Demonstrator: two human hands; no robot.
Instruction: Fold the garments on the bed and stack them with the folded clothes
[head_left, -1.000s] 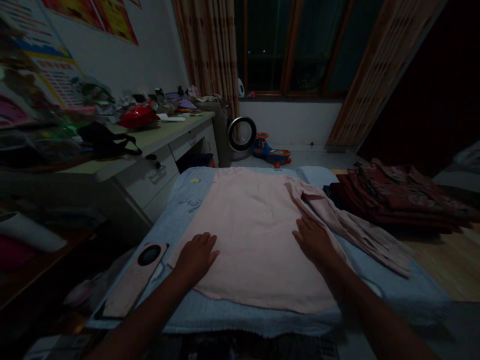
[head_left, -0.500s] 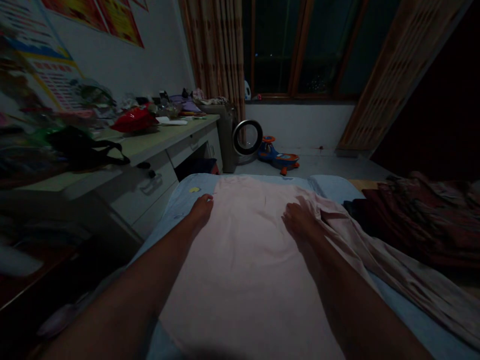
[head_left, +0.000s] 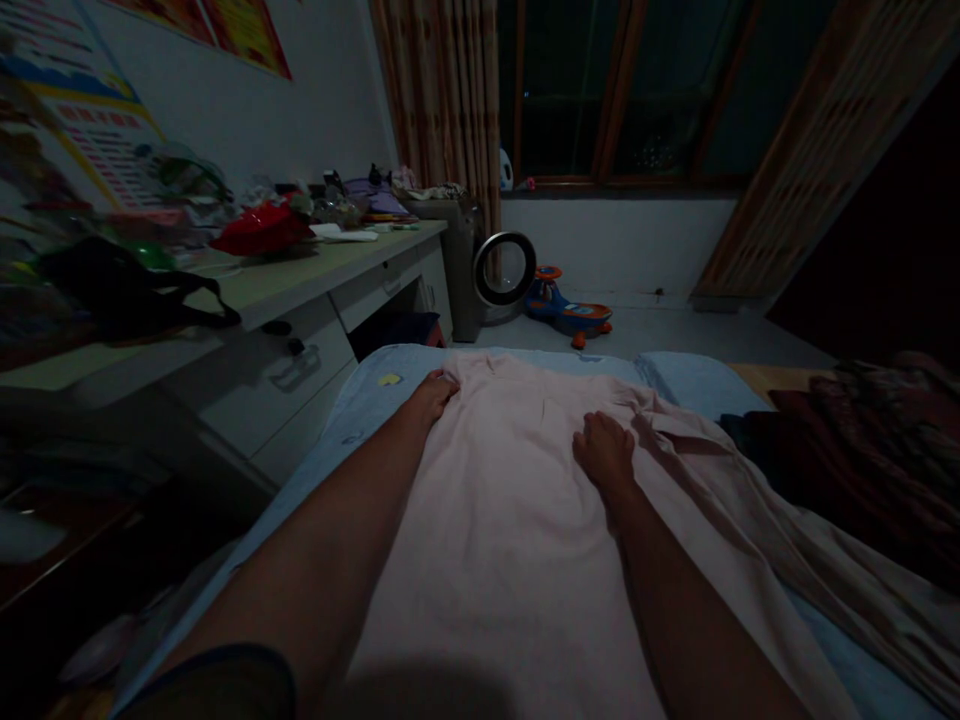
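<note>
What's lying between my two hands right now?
Only bare pink cloth spans the stretch between the left hand and right hand, as the head view shows.

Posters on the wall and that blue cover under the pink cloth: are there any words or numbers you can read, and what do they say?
Nothing can be read.
Wall posters: rows of print, too blurred to read.
Red and yellow poster: any text too dim to read.
Blue cover: a yellow patch and faint marks, not readable.
Pink cloth under left hand and right hand: no text.
</note>
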